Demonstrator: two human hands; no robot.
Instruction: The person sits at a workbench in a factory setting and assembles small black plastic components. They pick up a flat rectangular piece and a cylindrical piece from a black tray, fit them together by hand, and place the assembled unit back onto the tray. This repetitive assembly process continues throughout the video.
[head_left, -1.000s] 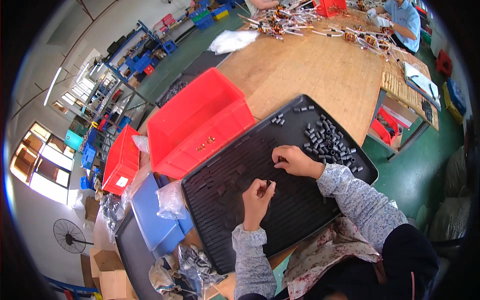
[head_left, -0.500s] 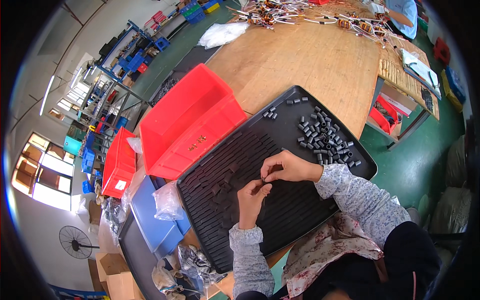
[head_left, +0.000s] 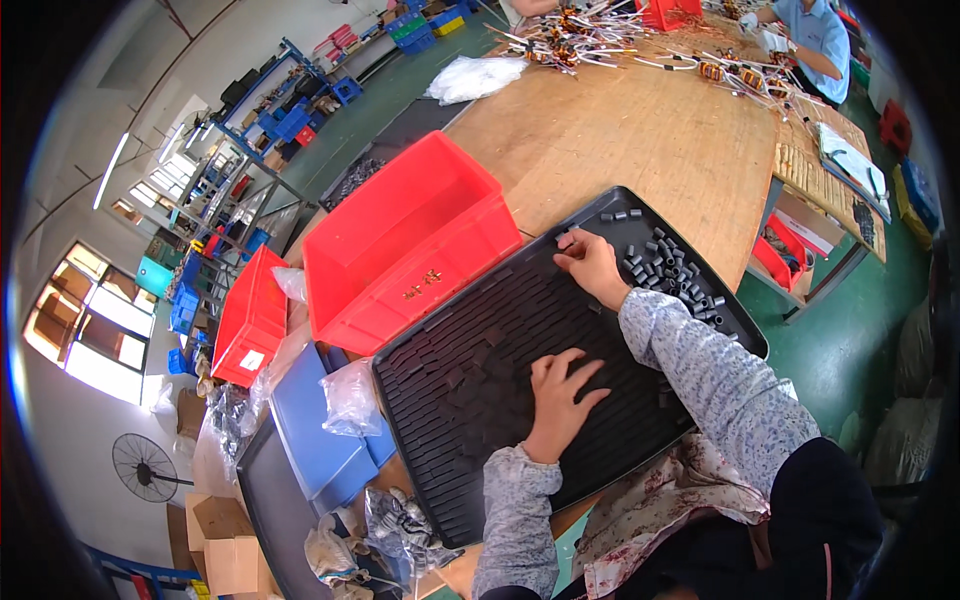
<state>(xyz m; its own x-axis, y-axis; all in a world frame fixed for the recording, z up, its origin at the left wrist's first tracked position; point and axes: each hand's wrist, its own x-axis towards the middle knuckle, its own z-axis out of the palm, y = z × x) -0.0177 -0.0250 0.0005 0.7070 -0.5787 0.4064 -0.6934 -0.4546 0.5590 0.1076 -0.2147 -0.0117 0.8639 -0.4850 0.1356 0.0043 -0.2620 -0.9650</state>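
Observation:
My right hand reaches to the far edge of the black tray. Its thumb and fingertips close on a short black tube from a small group there; the hand partly hides these tubes. My left hand hovers over the tray's middle with fingers spread, holding nothing. Near it lies a loose heap of small dark flat pieces, with similar dark pieces laid in rows across the tray. Many more short black tubes are piled at the tray's right end, past my right hand.
A large red bin stands against the tray's far left side, with a smaller red bin beyond. Blue sheets and a clear plastic bag lie left. Across the wooden table, a person in a blue shirt handles wired coils.
My hands have parted. The right one moved from the tray's middle to the tubes at the far edge; the left one opened and shifted right. The view has shifted slightly.

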